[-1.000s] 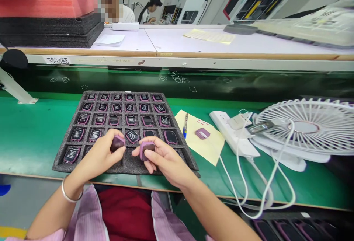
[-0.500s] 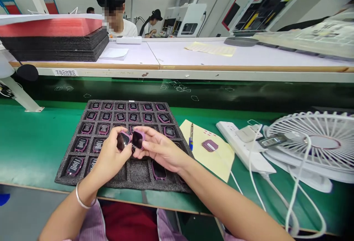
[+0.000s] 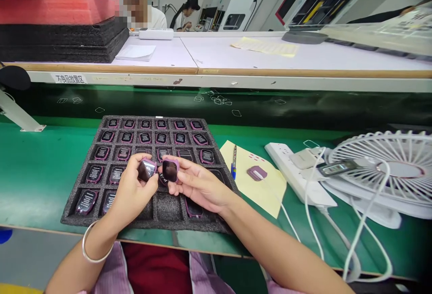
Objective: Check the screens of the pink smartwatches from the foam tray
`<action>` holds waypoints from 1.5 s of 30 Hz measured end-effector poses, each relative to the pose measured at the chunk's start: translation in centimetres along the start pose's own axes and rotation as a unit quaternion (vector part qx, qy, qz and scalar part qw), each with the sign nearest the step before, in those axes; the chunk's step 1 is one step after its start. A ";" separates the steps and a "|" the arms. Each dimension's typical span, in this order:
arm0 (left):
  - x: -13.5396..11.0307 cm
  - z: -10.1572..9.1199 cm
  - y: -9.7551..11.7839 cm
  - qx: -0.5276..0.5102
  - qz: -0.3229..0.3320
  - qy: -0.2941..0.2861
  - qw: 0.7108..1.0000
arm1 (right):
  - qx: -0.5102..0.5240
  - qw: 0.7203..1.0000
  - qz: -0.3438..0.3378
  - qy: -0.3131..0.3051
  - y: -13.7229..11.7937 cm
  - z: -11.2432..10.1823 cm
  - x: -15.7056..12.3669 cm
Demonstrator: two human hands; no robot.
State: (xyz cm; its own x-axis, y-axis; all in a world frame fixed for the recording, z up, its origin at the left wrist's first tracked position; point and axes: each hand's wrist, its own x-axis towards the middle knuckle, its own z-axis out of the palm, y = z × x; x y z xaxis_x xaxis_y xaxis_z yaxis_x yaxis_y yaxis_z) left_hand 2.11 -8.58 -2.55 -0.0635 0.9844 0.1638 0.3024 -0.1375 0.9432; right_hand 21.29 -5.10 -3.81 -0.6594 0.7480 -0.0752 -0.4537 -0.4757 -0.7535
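Note:
My left hand (image 3: 137, 186) pinches a purple-rimmed smartwatch (image 3: 147, 169) with a dark, glossy screen. A second purple smartwatch (image 3: 170, 171), its screen dark too, sits in the fingers of my right hand (image 3: 197, 179). The two watches are side by side, a small gap between them, above a dark grey foam tray (image 3: 76, 197). Rows of similar watches, many with lit text on their screens, lie in its compartments. One watch (image 3: 194, 208) with a dark screen rests in the front row, right of a bare compartment. My hands hide part of the tray's middle.
Right of the tray lie yellow paper (image 3: 275, 195), a pen (image 3: 234, 161) and a purple charging pad (image 3: 257, 173) with a white cable. Farther right are a power strip (image 3: 286, 170) and a white fan (image 3: 401, 172). Foam sheets (image 3: 57, 42) are stacked on the shelf; people sit beyond.
The watches have moved slightly apart, the left one tilting more with light glinting on its screen. My view has shifted a little downward. Both hands keep their hold.

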 end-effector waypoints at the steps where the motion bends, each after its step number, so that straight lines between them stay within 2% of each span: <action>1: 0.0 0.1 0.0 0.001 0.000 0.000 1.000 | 0.001 1.000 0.002 -0.003 0.0 0.0 0.0; 7: -0.2 0.4 -0.1 0.020 -0.006 -0.001 1.000 | 0.009 1.000 0.005 -0.016 0.5 0.0 -0.2; 14: -0.3 0.5 -0.2 0.033 0.012 0.018 0.999 | 0.014 1.000 0.008 -0.015 0.7 0.1 -0.3; 25: -0.3 0.5 -0.4 0.044 0.033 0.014 0.998 | 0.003 1.000 0.003 -0.030 0.7 0.3 -0.3; 45: -0.3 0.5 -0.2 0.028 0.019 0.001 0.999 | 0.007 0.999 -0.009 -0.035 0.7 0.3 -0.3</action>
State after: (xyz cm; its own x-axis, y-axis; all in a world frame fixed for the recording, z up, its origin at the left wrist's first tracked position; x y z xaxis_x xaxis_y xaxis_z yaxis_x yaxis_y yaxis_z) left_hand 2.55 -8.75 -2.90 -0.0523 0.9783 0.2007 0.3581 -0.1692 0.9182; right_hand 20.98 -5.78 -4.11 -0.6913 0.7224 -0.0154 -0.4741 -0.4696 -0.7448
